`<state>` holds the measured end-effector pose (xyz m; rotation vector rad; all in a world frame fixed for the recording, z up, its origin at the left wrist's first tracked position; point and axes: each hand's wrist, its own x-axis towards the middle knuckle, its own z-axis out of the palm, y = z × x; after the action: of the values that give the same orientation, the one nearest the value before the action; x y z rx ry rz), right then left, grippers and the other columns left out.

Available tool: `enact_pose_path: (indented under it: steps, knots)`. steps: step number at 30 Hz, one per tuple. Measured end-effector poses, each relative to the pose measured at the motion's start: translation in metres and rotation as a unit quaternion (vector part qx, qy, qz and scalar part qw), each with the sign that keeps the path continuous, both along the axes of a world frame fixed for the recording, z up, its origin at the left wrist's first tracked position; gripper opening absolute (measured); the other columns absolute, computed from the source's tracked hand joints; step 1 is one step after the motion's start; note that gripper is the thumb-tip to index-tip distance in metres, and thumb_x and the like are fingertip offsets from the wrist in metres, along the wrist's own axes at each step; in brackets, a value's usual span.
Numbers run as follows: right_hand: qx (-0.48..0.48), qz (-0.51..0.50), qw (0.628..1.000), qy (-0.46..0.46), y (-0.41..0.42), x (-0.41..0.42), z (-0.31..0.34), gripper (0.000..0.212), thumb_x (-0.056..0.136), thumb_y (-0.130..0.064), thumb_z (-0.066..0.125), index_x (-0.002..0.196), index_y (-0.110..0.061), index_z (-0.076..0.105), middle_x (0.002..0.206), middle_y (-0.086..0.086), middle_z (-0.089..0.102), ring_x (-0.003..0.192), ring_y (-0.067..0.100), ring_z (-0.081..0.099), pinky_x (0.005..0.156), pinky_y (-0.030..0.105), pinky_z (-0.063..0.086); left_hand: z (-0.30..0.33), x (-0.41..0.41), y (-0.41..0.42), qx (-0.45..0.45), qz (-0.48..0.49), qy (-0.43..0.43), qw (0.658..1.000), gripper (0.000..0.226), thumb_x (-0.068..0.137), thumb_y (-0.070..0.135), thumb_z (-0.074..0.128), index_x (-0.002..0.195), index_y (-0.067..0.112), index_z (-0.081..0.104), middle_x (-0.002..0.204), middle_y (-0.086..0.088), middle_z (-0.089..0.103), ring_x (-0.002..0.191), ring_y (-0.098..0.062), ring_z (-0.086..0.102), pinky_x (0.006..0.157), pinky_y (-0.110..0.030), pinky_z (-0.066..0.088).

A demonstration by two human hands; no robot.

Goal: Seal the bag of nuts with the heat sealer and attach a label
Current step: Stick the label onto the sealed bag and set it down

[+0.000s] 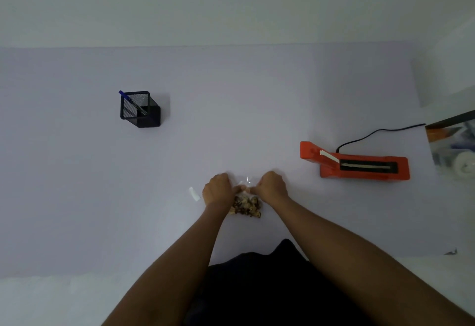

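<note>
"Two hands on one little bag, what are you doing?"

"My left hand [215,189] and my right hand [272,187] are both pinching the clear top of the bag of nuts [246,206]. It lies on the table [231,120] right in front of me, with the nuts down at my end."

"How do you do it well?"

"I think I should pull the top flat, with no folds, and keep every nut away from the edge. Then it can melt shut."

"What's that white bit?"

"The label [194,193], I think, just beside my left hand. That's for later."

"And the sealer?"

"The orange heat sealer [359,164] sits farther off on my right, lid up, cord plugged in. The mesh pen holder [138,109] is way back on my left."
</note>
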<state>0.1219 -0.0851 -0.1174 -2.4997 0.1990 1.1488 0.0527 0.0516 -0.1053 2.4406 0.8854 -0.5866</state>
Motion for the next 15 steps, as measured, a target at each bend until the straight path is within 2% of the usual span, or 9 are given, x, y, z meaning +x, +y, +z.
enact_pose_path:
  steps: [3, 7, 10, 12, 15]
  knots:
    - [0.010, -0.014, 1.000, -0.008, -0.003, -0.002, -0.002, 0.047, 0.063, -0.044, 0.092, 0.085, -0.007, 0.073, 0.082, 0.006, 0.074, 0.076, 0.023, 0.072, 0.067, 0.032, 0.060, 0.001, 0.000, 0.002, -0.023, 0.008, -0.002, 1.000, 0.048, 0.072, 0.063, 0.073, 0.072, 0.020, 0.054, 0.076, 0.001, 0.065, 0.072, -0.021, 0.063, 0.065, -0.033, 0.050]
    - [0.035, -0.038, 0.999, -0.013, -0.006, -0.005, -0.001, 0.036, 0.071, -0.037, 0.090, 0.076, -0.006, 0.073, 0.073, 0.004, 0.072, 0.069, 0.020, 0.069, 0.059, 0.027, 0.050, 0.000, -0.004, 0.009, -0.064, 0.019, -0.018, 0.998, 0.044, 0.078, 0.048, 0.076, 0.065, 0.022, 0.043, 0.067, 0.002, 0.059, 0.067, -0.023, 0.060, 0.059, -0.031, 0.042]
    - [0.086, -0.068, 0.993, -0.050, -0.011, -0.016, 0.004, 0.024, 0.080, -0.024, 0.082, 0.071, -0.012, 0.064, 0.068, -0.003, 0.064, 0.067, 0.017, 0.063, 0.060, 0.025, 0.043, 0.005, -0.007, 0.014, -0.098, 0.034, -0.022, 0.994, 0.035, 0.084, 0.039, 0.072, 0.074, 0.019, 0.046, 0.072, 0.000, 0.060, 0.069, -0.023, 0.057, 0.061, -0.032, 0.040]
    - [0.125, -0.099, 0.982, -0.099, -0.020, -0.029, 0.008, 0.024, 0.085, -0.018, 0.074, 0.070, -0.013, 0.056, 0.063, -0.005, 0.056, 0.060, 0.012, 0.053, 0.060, 0.026, 0.041, 0.013, -0.011, 0.015, -0.112, 0.042, -0.029, 0.992, 0.029, 0.091, 0.038, 0.065, 0.084, 0.016, 0.047, 0.078, -0.001, 0.060, 0.072, -0.023, 0.056, 0.064, -0.032, 0.040]
    - [0.140, -0.148, 0.971, -0.123, -0.041, -0.055, 0.012, 0.029, 0.089, -0.025, 0.072, 0.070, -0.012, 0.056, 0.061, -0.002, 0.057, 0.055, 0.008, 0.050, 0.055, 0.025, 0.041, 0.019, -0.033, 0.013, -0.122, 0.061, -0.019, 0.990, 0.033, 0.096, 0.045, 0.053, 0.093, 0.012, 0.050, 0.081, -0.004, 0.063, 0.074, -0.023, 0.060, 0.065, -0.032, 0.045]
